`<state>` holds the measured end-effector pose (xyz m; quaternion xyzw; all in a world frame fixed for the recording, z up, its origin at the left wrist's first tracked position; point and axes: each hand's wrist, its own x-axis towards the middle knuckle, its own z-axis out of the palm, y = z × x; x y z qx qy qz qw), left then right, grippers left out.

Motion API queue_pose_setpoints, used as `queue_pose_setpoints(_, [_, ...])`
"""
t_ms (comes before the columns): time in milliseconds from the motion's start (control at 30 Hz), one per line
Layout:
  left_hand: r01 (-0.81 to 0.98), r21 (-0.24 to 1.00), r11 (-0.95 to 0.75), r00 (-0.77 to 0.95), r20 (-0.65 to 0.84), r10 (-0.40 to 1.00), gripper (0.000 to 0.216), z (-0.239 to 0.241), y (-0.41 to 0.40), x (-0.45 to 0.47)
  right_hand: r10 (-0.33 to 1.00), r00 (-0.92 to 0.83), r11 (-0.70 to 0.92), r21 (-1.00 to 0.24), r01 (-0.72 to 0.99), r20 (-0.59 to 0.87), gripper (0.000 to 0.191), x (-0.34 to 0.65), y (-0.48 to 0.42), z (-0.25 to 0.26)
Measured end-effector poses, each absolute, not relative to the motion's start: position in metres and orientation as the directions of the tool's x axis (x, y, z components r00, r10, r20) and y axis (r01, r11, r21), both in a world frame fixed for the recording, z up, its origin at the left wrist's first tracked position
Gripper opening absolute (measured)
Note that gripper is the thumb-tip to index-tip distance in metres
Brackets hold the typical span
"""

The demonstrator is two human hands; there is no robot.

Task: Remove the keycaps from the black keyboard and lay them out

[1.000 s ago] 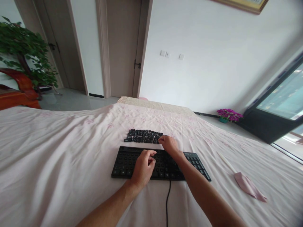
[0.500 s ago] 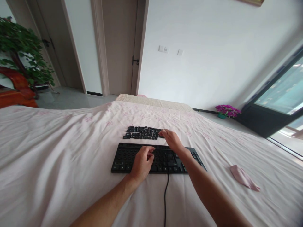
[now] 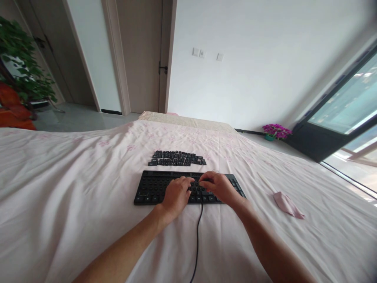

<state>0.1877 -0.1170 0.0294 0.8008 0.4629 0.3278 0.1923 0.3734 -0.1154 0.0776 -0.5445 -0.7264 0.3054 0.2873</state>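
Observation:
A black keyboard (image 3: 156, 188) lies on the pink bedsheet, many of its left and middle positions showing round bases without caps. My left hand (image 3: 177, 195) rests on its middle, fingers reaching forward and thumb apart. Just right of it, my right hand (image 3: 218, 186) is closed in a pinch low over the keys; a small dark thing seems to be between the fingertips, too hidden to name. A faint thin wire-like loop (image 3: 216, 171) shows behind that hand. Loose black keycaps (image 3: 173, 158) lie in rows beyond the keyboard.
The keyboard's black cable (image 3: 198, 239) runs toward me over the bedsheet (image 3: 97, 204). To the right lies a pink cloth piece (image 3: 288, 204). Beyond the bed are a door (image 3: 140, 55), a pot of purple flowers (image 3: 277, 131) and a leafy plant (image 3: 26, 63).
My right hand has come back from the right end of the keycap rows to the keyboard, beside my left hand. The left hand's fingers have straightened somewhat. The view has shifted slightly.

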Motion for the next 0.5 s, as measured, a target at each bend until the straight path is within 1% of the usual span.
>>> queue_pose_setpoints(67, [0.640, 0.573, -0.512, 0.397, 0.324, 0.859, 0.039, 0.032, -0.114, 0.189, 0.962, -0.252, 0.243, -0.747, 0.619, 0.104, 0.013, 0.372, -0.117, 0.078])
queue_pose_setpoints(133, [0.635, 0.560, -0.531, 0.434, 0.310, 0.846, 0.035, 0.032, -0.111, 0.190, 0.954, -0.275, 0.273, -0.733, 0.623, 0.121, 0.013, 0.371, -0.119, 0.077])
queue_pose_setpoints(333, [0.574, 0.611, -0.545, 0.502, 0.264, 0.824, 0.019, 0.028, -0.105, 0.195, 0.938, -0.310, 0.326, -0.696, 0.640, 0.154, 0.013, 0.367, -0.124, 0.076])
queue_pose_setpoints(500, [0.556, 0.609, -0.566, 0.516, 0.281, 0.809, 0.018, 0.026, -0.106, 0.195, 0.932, -0.328, 0.344, -0.669, 0.659, 0.155, 0.013, 0.366, -0.127, 0.080])
